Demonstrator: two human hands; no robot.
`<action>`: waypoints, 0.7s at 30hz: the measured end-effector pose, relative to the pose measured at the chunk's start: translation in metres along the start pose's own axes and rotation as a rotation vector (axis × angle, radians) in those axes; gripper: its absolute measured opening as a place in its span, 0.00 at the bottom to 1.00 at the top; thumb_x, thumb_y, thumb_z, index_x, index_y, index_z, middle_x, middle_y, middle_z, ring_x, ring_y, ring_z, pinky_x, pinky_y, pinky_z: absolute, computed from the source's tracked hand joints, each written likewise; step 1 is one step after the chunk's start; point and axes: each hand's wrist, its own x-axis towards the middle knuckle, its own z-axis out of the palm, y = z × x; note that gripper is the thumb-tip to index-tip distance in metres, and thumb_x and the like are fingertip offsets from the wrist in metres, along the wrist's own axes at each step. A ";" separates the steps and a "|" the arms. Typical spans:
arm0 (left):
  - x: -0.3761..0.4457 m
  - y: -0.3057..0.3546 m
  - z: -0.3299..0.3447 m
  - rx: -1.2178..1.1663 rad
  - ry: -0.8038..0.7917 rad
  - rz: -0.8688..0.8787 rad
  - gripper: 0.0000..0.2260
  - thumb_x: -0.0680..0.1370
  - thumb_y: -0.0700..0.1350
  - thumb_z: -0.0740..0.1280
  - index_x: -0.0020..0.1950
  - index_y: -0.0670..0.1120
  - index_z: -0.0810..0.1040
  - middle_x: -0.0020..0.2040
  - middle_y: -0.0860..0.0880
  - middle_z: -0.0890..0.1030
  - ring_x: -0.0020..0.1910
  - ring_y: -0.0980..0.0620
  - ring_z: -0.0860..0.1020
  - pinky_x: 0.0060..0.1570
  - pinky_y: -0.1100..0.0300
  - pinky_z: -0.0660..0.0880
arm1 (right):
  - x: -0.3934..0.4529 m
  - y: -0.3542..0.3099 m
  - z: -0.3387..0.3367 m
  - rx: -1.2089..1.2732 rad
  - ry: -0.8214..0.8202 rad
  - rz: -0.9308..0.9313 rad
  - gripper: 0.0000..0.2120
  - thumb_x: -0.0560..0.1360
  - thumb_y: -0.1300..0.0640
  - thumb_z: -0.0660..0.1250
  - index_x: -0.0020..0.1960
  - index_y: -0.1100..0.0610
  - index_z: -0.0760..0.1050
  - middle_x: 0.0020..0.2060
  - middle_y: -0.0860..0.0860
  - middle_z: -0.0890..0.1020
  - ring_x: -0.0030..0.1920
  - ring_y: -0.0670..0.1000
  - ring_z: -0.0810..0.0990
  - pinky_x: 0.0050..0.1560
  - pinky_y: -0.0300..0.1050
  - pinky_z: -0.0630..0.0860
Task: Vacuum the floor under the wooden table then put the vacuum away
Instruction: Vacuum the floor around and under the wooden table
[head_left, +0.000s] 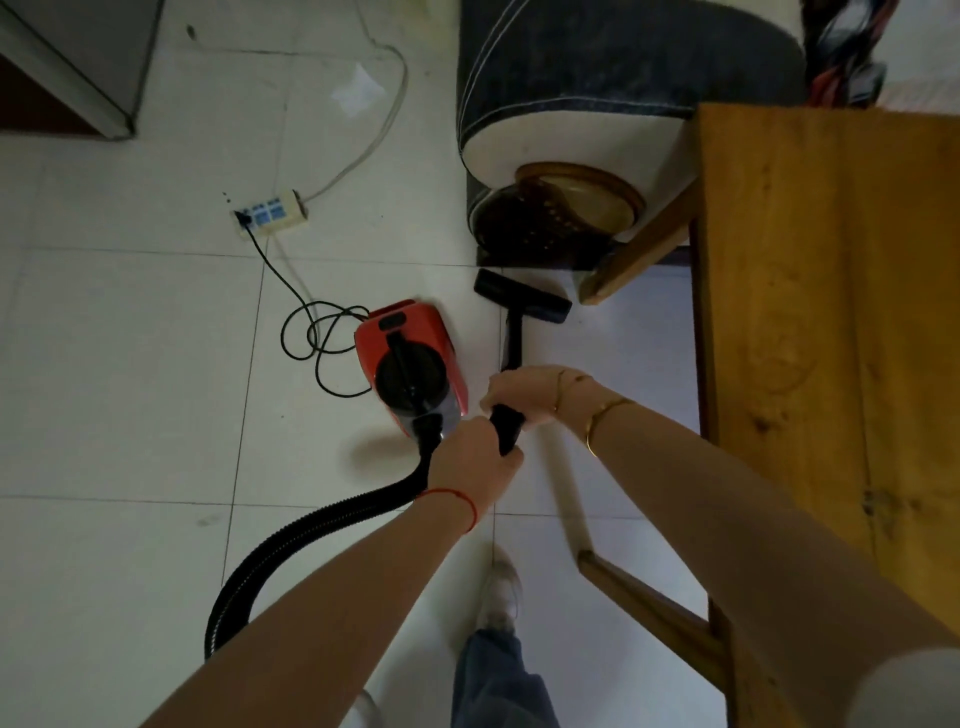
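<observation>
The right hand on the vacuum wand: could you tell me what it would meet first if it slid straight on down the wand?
The right hand grips the black wand. Sliding straight along it, the hand would probably first meet the floor nozzle, which sits by the table leg; depth is unclear.

We see a small red canister vacuum with a black round top (410, 364) sitting on the white tiled floor, its ribbed black hose (311, 525) curving near and left. Its black rigid wand (513, 340) runs far to a flat black floor nozzle (522, 295) resting beside the far leg of the light wooden table (826, 312) on the right.
</observation>
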 end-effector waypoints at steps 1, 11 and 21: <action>0.007 0.006 0.001 -0.017 0.007 -0.003 0.11 0.76 0.49 0.64 0.48 0.41 0.76 0.36 0.49 0.75 0.33 0.52 0.75 0.32 0.61 0.73 | 0.002 0.008 0.000 0.000 0.025 -0.010 0.11 0.76 0.65 0.61 0.38 0.53 0.70 0.36 0.48 0.70 0.34 0.44 0.69 0.36 0.35 0.67; -0.014 0.005 0.008 0.036 -0.043 -0.014 0.10 0.76 0.49 0.65 0.49 0.44 0.73 0.38 0.50 0.75 0.33 0.53 0.74 0.31 0.63 0.72 | -0.027 -0.018 0.027 0.188 0.134 0.085 0.03 0.74 0.63 0.66 0.44 0.56 0.73 0.45 0.54 0.76 0.46 0.54 0.76 0.50 0.46 0.75; -0.096 -0.069 -0.007 0.248 -0.143 0.129 0.10 0.77 0.51 0.64 0.44 0.47 0.67 0.33 0.54 0.68 0.28 0.58 0.68 0.25 0.68 0.61 | -0.041 -0.135 0.073 0.472 0.326 0.126 0.03 0.73 0.64 0.65 0.43 0.57 0.74 0.44 0.51 0.74 0.45 0.51 0.74 0.54 0.41 0.71</action>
